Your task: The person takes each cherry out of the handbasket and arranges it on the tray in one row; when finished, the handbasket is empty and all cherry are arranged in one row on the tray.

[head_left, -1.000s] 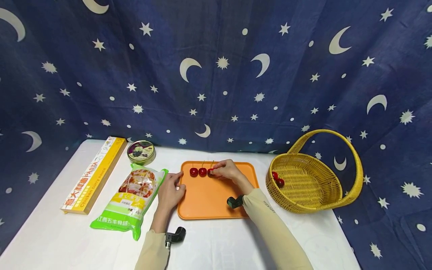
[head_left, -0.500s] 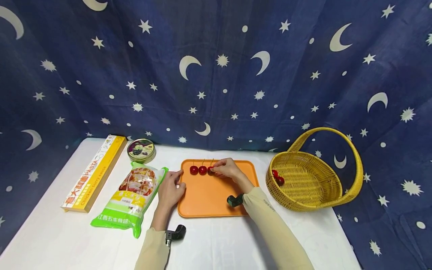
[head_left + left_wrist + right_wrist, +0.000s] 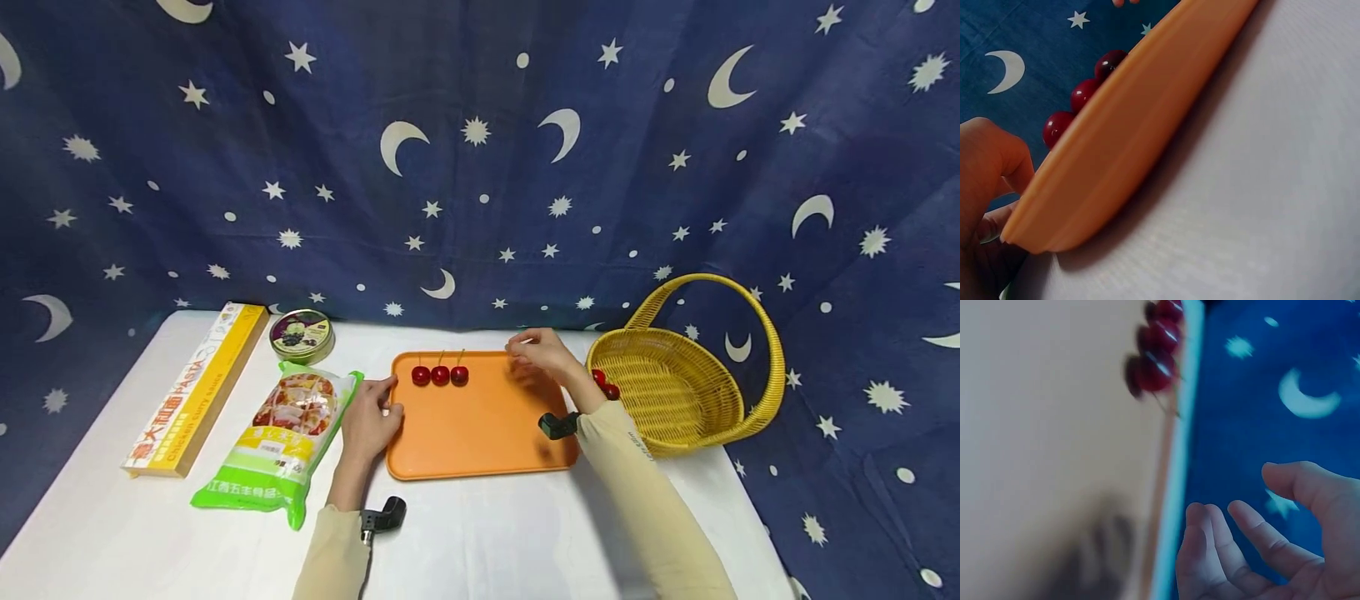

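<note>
Three red cherries (image 3: 440, 376) with stems stand in a row at the back left of the orange tray (image 3: 480, 433). My left hand (image 3: 369, 415) holds the tray's left rim; in the left wrist view its fingers (image 3: 988, 169) curl at the rim of the tray (image 3: 1147, 125), with the cherries (image 3: 1084, 94) beyond. My right hand (image 3: 534, 350) hovers empty over the tray's back right part, apart from the fruit. The right wrist view shows its fingers (image 3: 1254, 550) loosely bent and the cherries (image 3: 1155, 369) blurred on the tray (image 3: 1054, 456).
A yellow wicker basket (image 3: 690, 417) with a handle stands right of the tray, with two cherries (image 3: 606, 385) inside. Left of the tray lie a green food bag (image 3: 288, 437), a yellow pasta box (image 3: 195, 387) and a round tin (image 3: 302, 333). A starry blue cloth hangs behind.
My right hand has let go of the third cherry and moved right, toward the basket side of the tray. The left hand has stayed at the tray's left rim.
</note>
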{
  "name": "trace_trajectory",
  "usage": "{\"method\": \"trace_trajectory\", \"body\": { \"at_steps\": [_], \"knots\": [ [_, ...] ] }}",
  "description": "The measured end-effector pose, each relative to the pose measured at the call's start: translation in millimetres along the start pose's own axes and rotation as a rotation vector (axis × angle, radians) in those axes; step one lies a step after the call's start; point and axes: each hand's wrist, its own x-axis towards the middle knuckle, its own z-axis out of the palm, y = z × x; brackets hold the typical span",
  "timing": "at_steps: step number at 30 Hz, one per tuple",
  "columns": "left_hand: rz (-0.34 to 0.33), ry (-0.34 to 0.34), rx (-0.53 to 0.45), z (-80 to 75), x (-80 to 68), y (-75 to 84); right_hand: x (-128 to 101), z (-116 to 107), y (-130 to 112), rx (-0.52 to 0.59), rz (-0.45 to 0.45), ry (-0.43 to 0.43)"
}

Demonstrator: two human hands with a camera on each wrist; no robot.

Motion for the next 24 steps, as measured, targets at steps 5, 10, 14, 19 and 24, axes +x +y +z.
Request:
{"method": "trace_trajectory", "body": {
  "at_steps": [5, 10, 14, 19, 24],
  "knots": [
    [-0.008, 0.001, 0.004, 0.4, -0.3, -1.2, -17.8, -50.6, -10.5, -0.015, -0.017, 0.037],
    [-0.002, 0.001, 0.005, 1.1, -0.6, 0.0, -28.8, -100.1, 0.0, -0.069, -0.002, 0.090],
    [-0.006, -0.009, 0.007, 0.8, -0.5, 0.1, -37.4, -126.6, 15.9, -0.132, 0.054, 0.112],
    [-0.013, -0.001, 0.006, 1.0, -0.4, 1.1, -43.9, -141.7, 36.8, -0.242, 0.166, 0.073],
    [-0.006, 0.012, 0.004, 2.2, -0.9, 0.5, -44.4, -146.0, 49.1, -0.307, 0.269, 0.013]
  ]
}}
